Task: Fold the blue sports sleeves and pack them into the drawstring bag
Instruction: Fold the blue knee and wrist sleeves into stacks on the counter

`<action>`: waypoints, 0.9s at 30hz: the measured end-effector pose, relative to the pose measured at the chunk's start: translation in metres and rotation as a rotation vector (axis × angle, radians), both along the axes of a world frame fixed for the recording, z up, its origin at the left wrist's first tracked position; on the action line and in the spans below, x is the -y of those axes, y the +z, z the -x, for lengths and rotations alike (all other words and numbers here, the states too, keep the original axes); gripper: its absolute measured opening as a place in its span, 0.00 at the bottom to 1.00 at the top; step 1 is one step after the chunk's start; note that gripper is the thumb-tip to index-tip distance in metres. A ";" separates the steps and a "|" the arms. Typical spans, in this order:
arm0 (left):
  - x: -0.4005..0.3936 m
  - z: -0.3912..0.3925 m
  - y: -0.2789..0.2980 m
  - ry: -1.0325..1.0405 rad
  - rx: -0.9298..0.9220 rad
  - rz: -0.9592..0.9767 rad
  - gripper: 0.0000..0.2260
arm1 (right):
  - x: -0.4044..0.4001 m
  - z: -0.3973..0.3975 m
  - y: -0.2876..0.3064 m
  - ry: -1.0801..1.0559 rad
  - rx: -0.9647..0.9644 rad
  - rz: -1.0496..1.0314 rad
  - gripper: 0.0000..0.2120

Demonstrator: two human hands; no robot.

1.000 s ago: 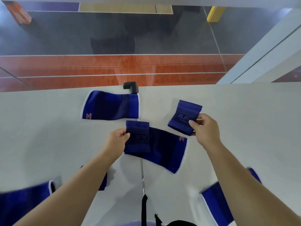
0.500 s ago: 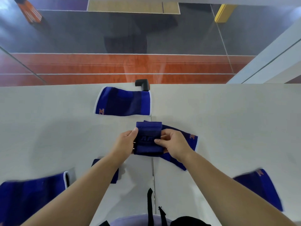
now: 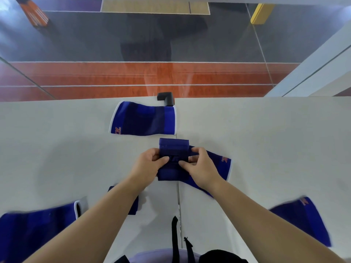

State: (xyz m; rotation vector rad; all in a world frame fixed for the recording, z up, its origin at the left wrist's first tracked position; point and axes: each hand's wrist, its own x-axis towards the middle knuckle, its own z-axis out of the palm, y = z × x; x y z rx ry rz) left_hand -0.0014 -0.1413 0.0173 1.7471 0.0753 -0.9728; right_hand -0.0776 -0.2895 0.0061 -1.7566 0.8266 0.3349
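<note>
Two small dark-blue wrist sleeves are stacked together at the middle of the white table. My left hand pinches their left side and my right hand pinches their right side. Under them lies a longer blue sleeve with an orange logo. Another long blue sleeve lies flat near the table's far edge. More blue sleeves lie at the near left, under my left forearm and at the near right. The drawstring bag is not clearly in view.
A black elbow-shaped piece stands at the table's far edge. A seam runs down the middle of the table. Black straps hang at the bottom centre. Beyond the table is an orange and grey floor.
My right hand brought its small wrist sleeve leftward onto the one in my left hand. Both hands now grip the stack together over the long sleeve.
</note>
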 end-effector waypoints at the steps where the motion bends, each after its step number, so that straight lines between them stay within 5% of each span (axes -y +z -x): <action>1: 0.000 -0.001 0.003 0.014 -0.011 0.028 0.07 | 0.002 0.000 0.003 -0.031 0.003 -0.071 0.26; 7: -0.001 -0.004 0.016 0.025 -0.068 0.116 0.09 | 0.017 0.002 0.021 -0.127 0.110 -0.404 0.11; 14: -0.009 0.002 0.029 0.014 -0.216 0.297 0.14 | 0.029 0.016 0.030 -0.071 0.186 -0.654 0.15; 23: -0.021 0.023 0.038 0.082 -0.343 0.343 0.24 | 0.031 0.031 0.036 0.035 0.111 -0.672 0.16; 27: -0.033 0.036 0.036 0.145 -0.376 0.290 0.15 | 0.024 0.033 0.039 0.104 0.036 -0.597 0.19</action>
